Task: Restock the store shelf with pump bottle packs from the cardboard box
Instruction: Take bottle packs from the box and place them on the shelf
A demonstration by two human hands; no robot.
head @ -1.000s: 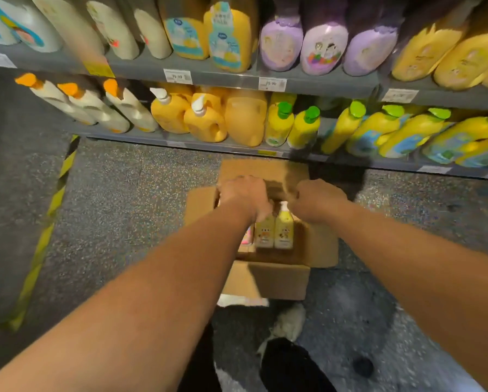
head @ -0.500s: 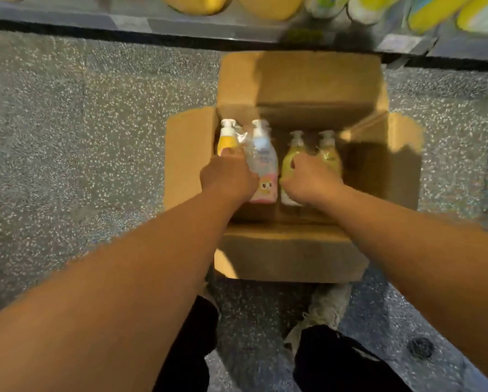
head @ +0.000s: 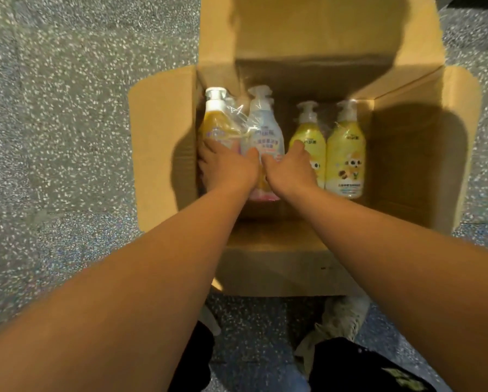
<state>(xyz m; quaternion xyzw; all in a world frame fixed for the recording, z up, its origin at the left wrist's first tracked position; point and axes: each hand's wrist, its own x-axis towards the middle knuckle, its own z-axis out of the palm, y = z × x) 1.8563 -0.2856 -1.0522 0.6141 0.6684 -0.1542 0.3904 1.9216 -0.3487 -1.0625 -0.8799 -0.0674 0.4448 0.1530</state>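
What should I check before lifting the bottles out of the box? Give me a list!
1. Flaps out of the way: ok, the cardboard box stands wide open.
2. Left hand on the left pack: ok, it rests on the wrapped pair.
3. Right hand on the same pack: cannot tell, it sits between the left pack and the yellow pack.
4. Fingers curled firmly round the pack: cannot tell, they are hidden.
5. Plastic wrap keeps both bottles together: cannot tell, only the crinkled part near the pumps shows.
6. Room to lift straight up: ok, nothing lies on top of the packs.
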